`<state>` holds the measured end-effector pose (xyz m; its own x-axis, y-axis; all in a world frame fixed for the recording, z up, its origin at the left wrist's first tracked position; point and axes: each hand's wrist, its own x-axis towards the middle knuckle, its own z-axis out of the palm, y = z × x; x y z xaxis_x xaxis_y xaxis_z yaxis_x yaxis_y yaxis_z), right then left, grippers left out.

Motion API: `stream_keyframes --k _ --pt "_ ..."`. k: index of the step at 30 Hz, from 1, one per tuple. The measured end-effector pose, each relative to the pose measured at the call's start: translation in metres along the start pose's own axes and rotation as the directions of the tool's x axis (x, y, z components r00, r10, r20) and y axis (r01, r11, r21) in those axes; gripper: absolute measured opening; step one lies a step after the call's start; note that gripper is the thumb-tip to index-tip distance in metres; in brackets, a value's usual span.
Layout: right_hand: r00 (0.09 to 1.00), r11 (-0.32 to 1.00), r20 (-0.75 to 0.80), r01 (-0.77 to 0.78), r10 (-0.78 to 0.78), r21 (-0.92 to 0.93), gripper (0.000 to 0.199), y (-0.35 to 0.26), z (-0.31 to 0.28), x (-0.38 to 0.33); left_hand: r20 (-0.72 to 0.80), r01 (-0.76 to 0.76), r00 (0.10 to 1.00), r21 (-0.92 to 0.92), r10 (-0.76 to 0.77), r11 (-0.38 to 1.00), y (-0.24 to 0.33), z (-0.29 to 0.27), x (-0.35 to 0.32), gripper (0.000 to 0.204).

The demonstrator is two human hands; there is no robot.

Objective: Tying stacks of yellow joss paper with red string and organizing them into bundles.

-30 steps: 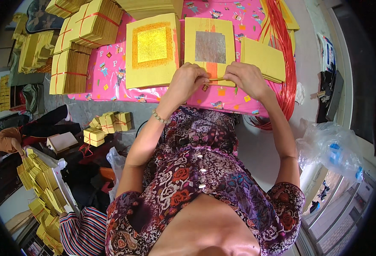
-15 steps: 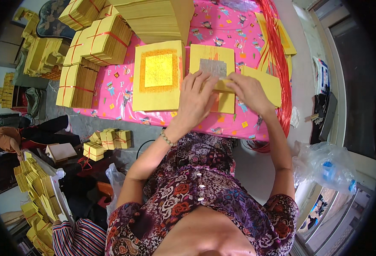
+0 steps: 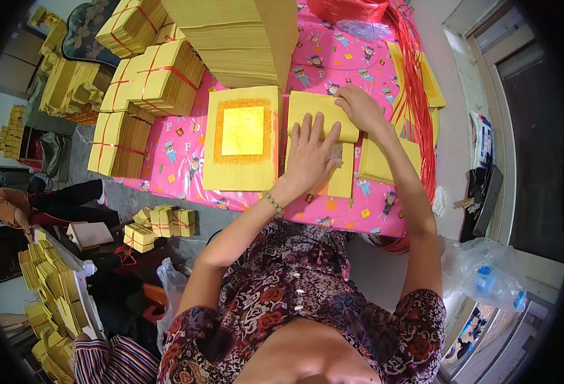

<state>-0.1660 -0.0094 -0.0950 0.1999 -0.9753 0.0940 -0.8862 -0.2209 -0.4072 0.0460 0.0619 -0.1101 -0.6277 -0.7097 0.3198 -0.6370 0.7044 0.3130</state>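
Left of the hands: tied bundles [image 3: 167, 77] on a pink sheet [image 3: 179, 166], then a gold-centred stack [image 3: 242, 137]. Left hand [image 3: 311, 153] lay flat, fingers spread, pressing the folded yellow paper [image 3: 320, 109]. Right hand [image 3: 359, 109] pinched its upper fold. Red strings [image 3: 416, 96] ran beyond, window wall to the right.

Left hand [image 3: 311, 157] is pressed flat, fingers spread, on a folded yellow paper stack [image 3: 323, 137] on the pink patterned cloth [image 3: 179, 163], and the right hand [image 3: 359, 109] pinches the fold's upper edge. Just beside it lies a yellow sheet with a gold square [image 3: 242, 137]. Tied yellow bundles [image 3: 151, 80] sit further left, and red strings [image 3: 416, 96] run along the right side.
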Motion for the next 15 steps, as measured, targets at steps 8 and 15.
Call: stream_keyframes --k 8,15 --pt "1.0 0.987 -0.018 -0.002 -0.001 -0.162 0.026 -0.006 0.005 0.016 0.047 0.038 0.998 -0.012 -0.038 0.999 -0.007 0.014 0.007 0.079" --pt "0.993 0.998 0.117 0.006 -0.014 0.069 0.028 -0.015 0.015 0.032 0.043 0.022 0.999 0.039 -0.023 0.999 -0.01 0.021 0.008 0.073"
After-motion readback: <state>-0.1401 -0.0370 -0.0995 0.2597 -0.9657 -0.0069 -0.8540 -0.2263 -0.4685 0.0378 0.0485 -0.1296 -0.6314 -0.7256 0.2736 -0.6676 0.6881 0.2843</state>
